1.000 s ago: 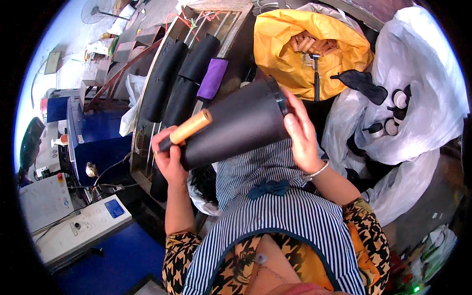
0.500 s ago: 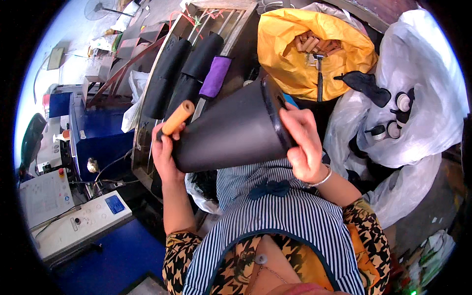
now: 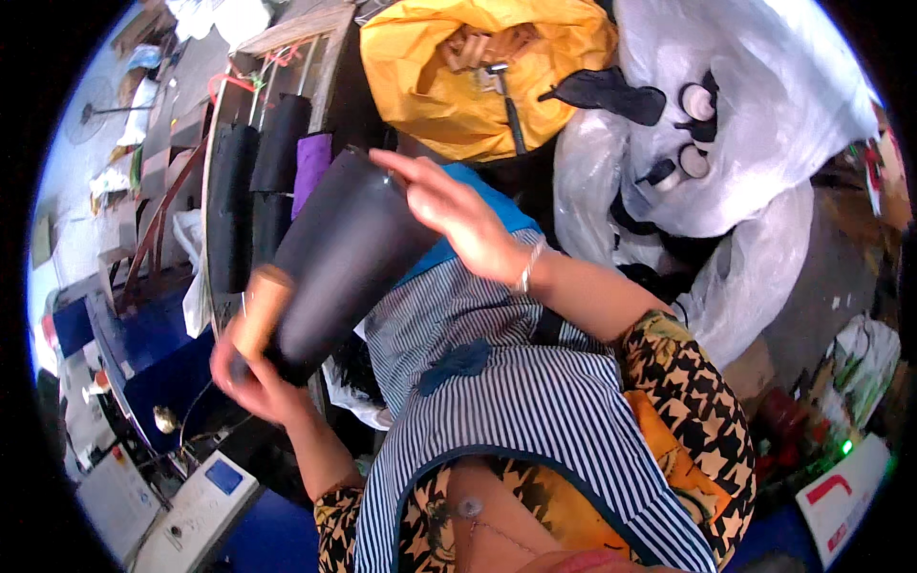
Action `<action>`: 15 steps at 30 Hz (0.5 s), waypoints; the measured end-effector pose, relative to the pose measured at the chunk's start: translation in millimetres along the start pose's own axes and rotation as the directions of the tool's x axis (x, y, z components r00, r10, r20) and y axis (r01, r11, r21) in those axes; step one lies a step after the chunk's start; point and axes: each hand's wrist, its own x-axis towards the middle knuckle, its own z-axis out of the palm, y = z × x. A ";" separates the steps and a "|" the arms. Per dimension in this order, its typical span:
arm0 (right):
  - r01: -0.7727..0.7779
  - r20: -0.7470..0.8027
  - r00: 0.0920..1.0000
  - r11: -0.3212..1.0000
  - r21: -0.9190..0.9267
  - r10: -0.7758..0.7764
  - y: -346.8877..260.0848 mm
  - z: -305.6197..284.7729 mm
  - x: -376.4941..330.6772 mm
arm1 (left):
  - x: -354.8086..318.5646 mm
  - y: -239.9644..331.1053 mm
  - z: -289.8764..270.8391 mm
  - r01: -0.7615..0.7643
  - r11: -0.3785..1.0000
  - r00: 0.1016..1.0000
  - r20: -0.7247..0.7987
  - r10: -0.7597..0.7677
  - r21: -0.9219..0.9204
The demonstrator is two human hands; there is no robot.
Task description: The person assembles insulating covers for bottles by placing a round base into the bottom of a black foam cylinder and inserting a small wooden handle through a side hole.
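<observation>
I hold a black tapered vessel (image 3: 349,239) aslant in front of my lap, its wider end up and to the right. A wooden handle (image 3: 263,307) sticks out at its lower left end. My left hand (image 3: 260,382) is closed around that lower end beside the handle, somewhat blurred by motion. My right hand (image 3: 468,222) lies with outstretched fingers against the rim of the wider end, thumb out of sight. The inside of the vessel does not show.
A yellow sack (image 3: 406,91) ahead contains several wooden handles (image 3: 487,48), with a hammer (image 3: 509,107) lying on it. White plastic bags (image 3: 764,143) with black-and-white parts stand right. To the left is a wooden frame with black rollers (image 3: 234,196) and a purple sleeve (image 3: 310,167).
The vessel has shifted left in view and tipped more steeply, its lower end dropping with my left hand. My right hand has loosened from a bent grip to straight fingers. The view has turned rightward.
</observation>
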 end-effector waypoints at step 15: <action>-0.355 -0.039 0.843 0.609 0.709 0.537 12.7 -44.4 -11.5 | -20.4 46.3 26.4 -0.763 0.609 0.445 0.506 0.739 -0.219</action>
